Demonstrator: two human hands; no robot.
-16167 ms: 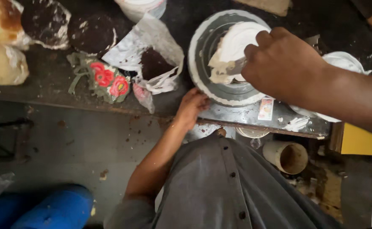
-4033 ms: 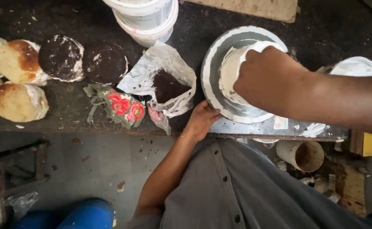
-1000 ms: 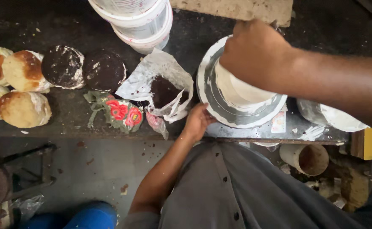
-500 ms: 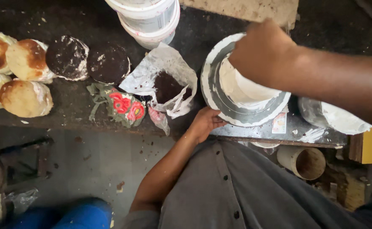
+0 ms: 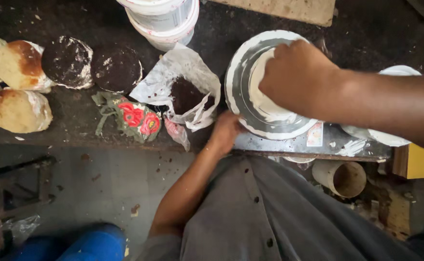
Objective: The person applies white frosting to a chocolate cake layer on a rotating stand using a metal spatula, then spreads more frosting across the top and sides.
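1. Right hand [image 5: 296, 77] sits centre-right of the frame, fingers curled over the white-frosted cake [image 5: 265, 99] on the grey turntable [image 5: 238, 84]. Whatever it grips is hidden under the knuckles; cannot tell the tool.
2. Change: compared with a second ago the hand has slid from the cake's upper edge down onto its right side. Sixteen seconds ago much of the top was exposed; white cream now covers the visible face. Judgement: coating is progressing around the cake.
3. Left hand [image 5: 226, 133] rests at the turntable's lower-left rim, fingers loosely bent against it, as in the earlier views.
4. Upper left: two dark cake rounds [image 5: 91, 65] and pale buns [image 5: 16, 92], unmoved. Crumb-filled plastic bag [image 5: 183, 92] lies just left of the turntable.
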